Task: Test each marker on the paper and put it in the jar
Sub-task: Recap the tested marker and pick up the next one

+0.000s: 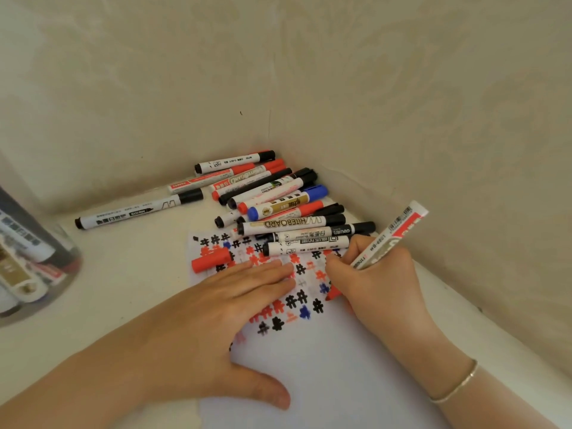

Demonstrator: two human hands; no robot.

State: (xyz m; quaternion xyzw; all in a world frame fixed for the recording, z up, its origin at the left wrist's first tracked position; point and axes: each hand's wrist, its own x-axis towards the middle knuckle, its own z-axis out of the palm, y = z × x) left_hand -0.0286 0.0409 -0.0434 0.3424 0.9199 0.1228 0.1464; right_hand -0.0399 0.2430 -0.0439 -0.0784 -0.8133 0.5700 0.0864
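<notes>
Writing w/ right hand [376, 275] gripping red marker [390, 236]; left hand [230, 300] flat, pinning paper [325, 360]. Risk: loose red cap [211, 260] rolls, paper slips.

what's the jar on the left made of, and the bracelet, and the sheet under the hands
The jar looks like clear plastic or glass: the markers inside show through its wall; which of the two I cannot tell. The bracelet seems metal, thin and silvery with bright glints. The sheet looks like plain matte white paper: it lies flat and carries ink marks in black, red and blue.
</notes>
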